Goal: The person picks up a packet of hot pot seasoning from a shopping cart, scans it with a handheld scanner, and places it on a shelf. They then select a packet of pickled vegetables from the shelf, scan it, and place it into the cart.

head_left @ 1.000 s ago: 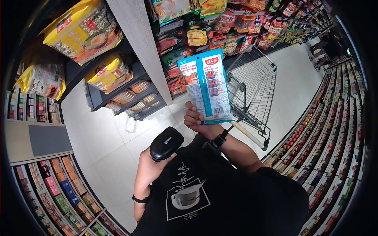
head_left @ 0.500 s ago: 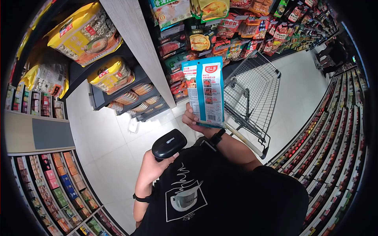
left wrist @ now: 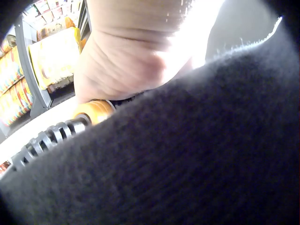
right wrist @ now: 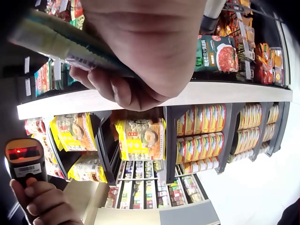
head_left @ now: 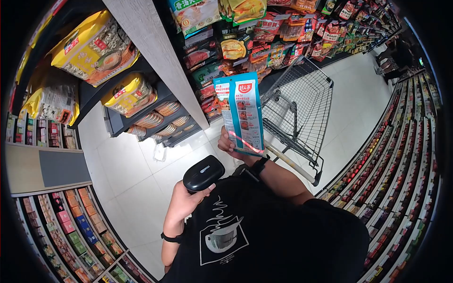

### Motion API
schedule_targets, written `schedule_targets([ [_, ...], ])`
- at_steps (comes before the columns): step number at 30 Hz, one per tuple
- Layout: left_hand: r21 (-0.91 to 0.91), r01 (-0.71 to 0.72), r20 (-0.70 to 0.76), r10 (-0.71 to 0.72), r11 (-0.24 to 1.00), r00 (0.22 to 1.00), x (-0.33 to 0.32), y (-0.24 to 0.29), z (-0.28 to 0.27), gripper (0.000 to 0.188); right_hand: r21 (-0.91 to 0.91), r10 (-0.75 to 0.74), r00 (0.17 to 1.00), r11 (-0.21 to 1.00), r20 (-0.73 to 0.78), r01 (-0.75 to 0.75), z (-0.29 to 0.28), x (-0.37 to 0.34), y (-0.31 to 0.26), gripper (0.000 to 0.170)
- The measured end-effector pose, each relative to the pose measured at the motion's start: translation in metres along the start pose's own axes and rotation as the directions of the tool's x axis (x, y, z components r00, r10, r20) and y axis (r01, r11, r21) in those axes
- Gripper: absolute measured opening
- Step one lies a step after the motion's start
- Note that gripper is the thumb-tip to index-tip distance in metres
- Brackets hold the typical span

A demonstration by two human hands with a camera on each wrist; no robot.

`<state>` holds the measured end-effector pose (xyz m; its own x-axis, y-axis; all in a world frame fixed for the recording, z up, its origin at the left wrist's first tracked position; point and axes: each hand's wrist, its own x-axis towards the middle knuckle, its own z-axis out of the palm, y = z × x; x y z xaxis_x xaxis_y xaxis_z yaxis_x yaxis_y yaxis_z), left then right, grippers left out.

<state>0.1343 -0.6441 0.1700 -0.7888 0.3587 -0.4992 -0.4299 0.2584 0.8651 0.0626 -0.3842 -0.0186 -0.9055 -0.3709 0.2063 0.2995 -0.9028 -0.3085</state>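
In the head view my left hand (head_left: pixel 185 202) grips a black handheld barcode scanner (head_left: pixel 204 173), its head tilted toward a packet. My right hand (head_left: pixel 228 143) holds that blue and white food packet (head_left: pixel 245 113) upright by its lower edge, printed back facing me. A red light line crosses the packet's lower part, near its barcode. From the right wrist, the scanner's window (right wrist: pixel 24 153) glows red, with the left hand's fingers (right wrist: pixel 47 201) curled round the handle. Dark cloth fills most of the left wrist view, below the left hand's heel (left wrist: pixel 126 65) and an orange collar (left wrist: pixel 96 111).
A wire shopping cart (head_left: pixel 299 113) stands beyond the right forearm. Hanging seasoning packets (head_left: pixel 236 47) line the shelf ahead. Yellow noodle bags (head_left: pixel 96 49) sit on shelves at the left. Long stocked racks (head_left: pixel 391 160) curve along the right. Pale floor tiles (head_left: pixel 127 184) lie below.
The packet has lowered slightly and turned a little, and a red light line now shows across it. The scanner has shifted slightly right and down since a second ago. Both hands keep their hold.
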Motion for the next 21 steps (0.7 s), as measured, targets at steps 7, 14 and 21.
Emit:
schedule_targets([
  [7,-0.003,0.004,0.02,-0.004,1.0,1.0,0.001,-0.005,-0.003,0.015,0.001,-0.005,1.0,1.0,-0.018,0.005,-0.007,-0.002,0.004,0.055],
  [14,0.006,0.008,0.019,-0.008,1.0,1.0,0.001,-0.003,-0.006,0.016,-0.007,-0.022,1.0,1.0,-0.018,0.022,-0.01,-0.001,0.006,0.056],
  [21,0.005,0.021,0.037,-0.021,1.0,0.999,0.001,-0.006,-0.012,0.015,-0.066,-0.072,0.997,0.995,-0.01,0.071,-0.01,0.001,0.007,0.056],
])
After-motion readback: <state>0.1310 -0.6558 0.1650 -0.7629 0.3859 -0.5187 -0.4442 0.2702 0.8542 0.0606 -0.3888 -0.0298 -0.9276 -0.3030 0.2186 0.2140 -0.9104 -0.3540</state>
